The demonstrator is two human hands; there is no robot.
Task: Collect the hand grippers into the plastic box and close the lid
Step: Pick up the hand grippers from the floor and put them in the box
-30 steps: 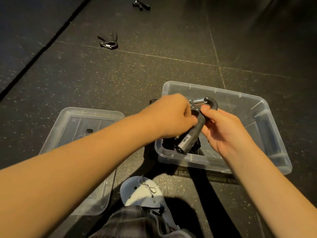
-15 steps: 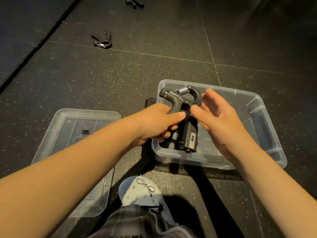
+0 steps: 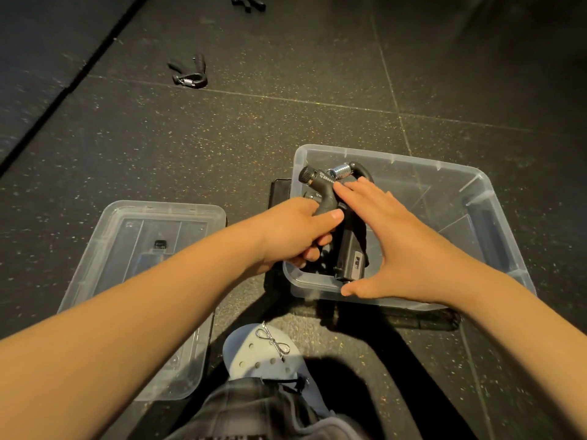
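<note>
Head: left hand (image 3: 295,230) grips hand gripper (image 3: 347,246) over plastic box (image 3: 482,198)

I see a black hand gripper (image 3: 347,246), spring end up, in the open clear plastic box (image 3: 476,188), centre-right. Its lid (image 3: 120,223) lies lower left. A second hand gripper (image 3: 190,74) lies upper left, and a third gripper (image 3: 248,0), I think, at the top edge.

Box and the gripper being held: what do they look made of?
Plastic box: clear, glossy plastic; the speckled floor shows through its walls. Hand gripper: matte black handles, probably plastic or rubber-coated, with little glare on them. Its spring: bright metal, likely steel, with shiny coils.
</note>
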